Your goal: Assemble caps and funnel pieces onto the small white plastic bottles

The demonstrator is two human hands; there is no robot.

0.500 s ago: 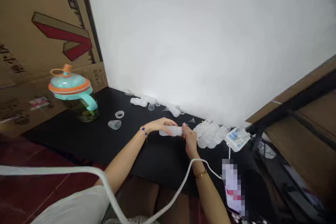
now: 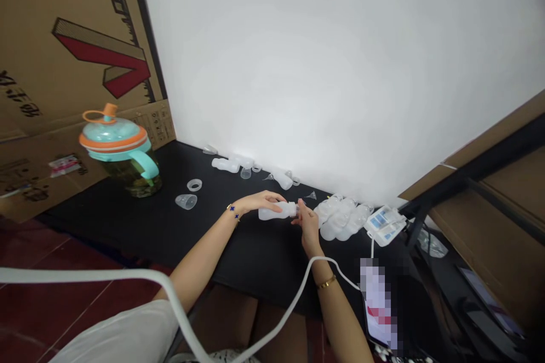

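Head view | I find the bottle (image 2: 269, 215) held sideways over the table (image 2: 255, 255), left hand (image 2: 258, 202) gripping its body, right hand (image 2: 309, 223) closed around its neck end | pile (image 2: 340, 220) just beside right hand | Risk, my judgement: slipping or denting, from loose or excessive left-hand pressure

The single view looks from the person's head, forward and down, with the bare left hand (image 2: 260, 202) and bare right hand (image 2: 309, 224) close by at mid-frame over a flat black tabletop (image 2: 255, 247). It faces a plain white wall (image 2: 298, 68), takes in a brown printed cardboard panel (image 2: 34, 39) at left, and has a thick white cable (image 2: 128, 275) crossing its foreground.
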